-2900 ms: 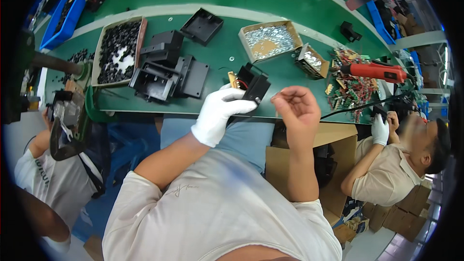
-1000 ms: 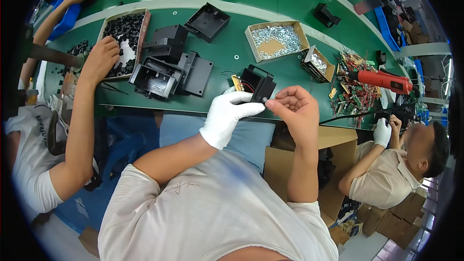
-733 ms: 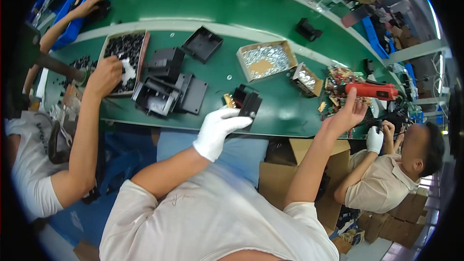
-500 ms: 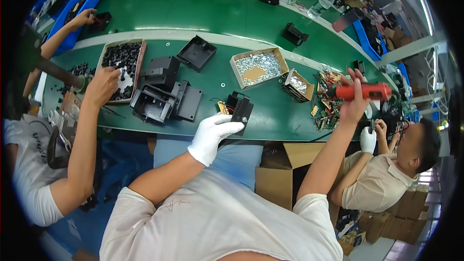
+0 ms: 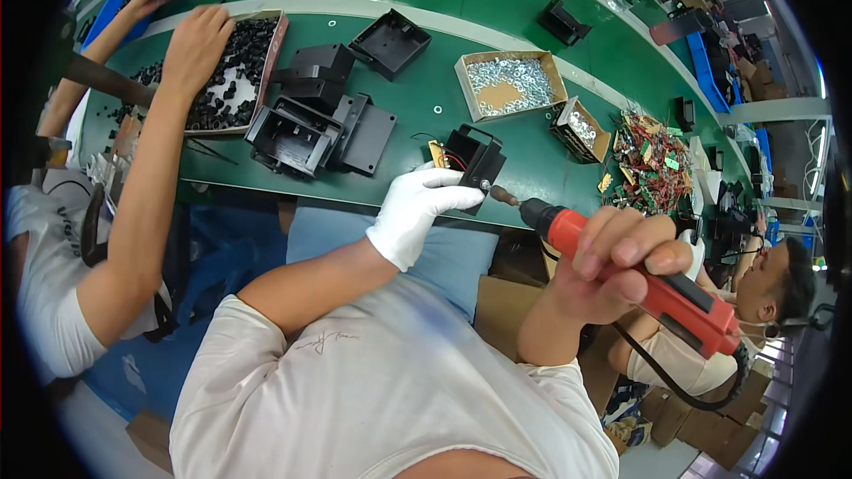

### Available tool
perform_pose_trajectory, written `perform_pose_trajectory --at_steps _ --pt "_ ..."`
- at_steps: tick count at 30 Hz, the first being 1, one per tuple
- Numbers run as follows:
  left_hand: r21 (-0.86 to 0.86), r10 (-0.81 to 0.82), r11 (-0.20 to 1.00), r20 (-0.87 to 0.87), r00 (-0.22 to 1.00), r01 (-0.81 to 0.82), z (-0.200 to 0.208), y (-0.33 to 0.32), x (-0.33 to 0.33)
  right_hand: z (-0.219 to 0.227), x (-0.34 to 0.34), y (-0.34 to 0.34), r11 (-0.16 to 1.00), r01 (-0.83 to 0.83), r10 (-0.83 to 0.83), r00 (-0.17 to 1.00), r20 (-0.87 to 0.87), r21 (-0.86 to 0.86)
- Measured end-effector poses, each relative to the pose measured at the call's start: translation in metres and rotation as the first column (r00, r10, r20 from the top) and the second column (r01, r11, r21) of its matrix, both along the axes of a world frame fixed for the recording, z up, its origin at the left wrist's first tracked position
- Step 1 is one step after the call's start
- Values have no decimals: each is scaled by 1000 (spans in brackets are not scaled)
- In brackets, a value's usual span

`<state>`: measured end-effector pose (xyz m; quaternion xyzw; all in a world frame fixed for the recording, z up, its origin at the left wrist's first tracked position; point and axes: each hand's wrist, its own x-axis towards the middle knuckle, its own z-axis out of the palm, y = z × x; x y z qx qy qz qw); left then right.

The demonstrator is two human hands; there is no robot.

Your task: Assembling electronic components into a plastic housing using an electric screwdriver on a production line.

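Observation:
My left hand (image 5: pixel 415 213), in a white glove, grips a small black plastic housing (image 5: pixel 477 160) above the front edge of the bench. A small circuit board (image 5: pixel 438 154) with red wires sticks out on the housing's left side. My bare right hand (image 5: pixel 612 266) is wrapped around a red electric screwdriver (image 5: pixel 570 232) with a black cable. Its bit (image 5: pixel 504 196) points left at a silver screw or nut (image 5: pixel 485 184) on the housing, at or very near it; contact is hard to tell.
Black housings (image 5: pixel 306 133) lie left of my hands. Beyond are a box of metal washers (image 5: pixel 510 84), a smaller parts box (image 5: pixel 581 129) and a wired circuit board pile (image 5: pixel 652 160). A co-worker's hand (image 5: pixel 200 44) is over a box of black parts (image 5: pixel 240 80); another person (image 5: pixel 768 279) sits right.
My right hand has brought the screwdriver from the right down and inward, turning its bit toward the housing. The housing is still in my left hand. The left co-worker's arm has moved farther up.

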<state>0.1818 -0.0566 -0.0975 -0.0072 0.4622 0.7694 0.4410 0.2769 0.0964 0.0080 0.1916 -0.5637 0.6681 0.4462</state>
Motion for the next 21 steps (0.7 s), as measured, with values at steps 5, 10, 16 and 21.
perform_pose_trajectory --at_steps 5,10,16,21 --pt "-4 -19 1000 -69 997 19 1 -2 0 -9 -15 -12 986 123 -132 988 79 111" --pt "28 -26 999 -39 999 27 0 -3 -3 -9 -21 -16 969 72 -103 987 121 235" --pt "-31 -88 996 -239 967 83 -5 -3 -8 -15 -16 -17 997 48 -55 992 115 61" --pt "-77 -120 992 -289 950 102 -3 -3 -8 -19 -13 -18 994 112 -113 989 94 17"
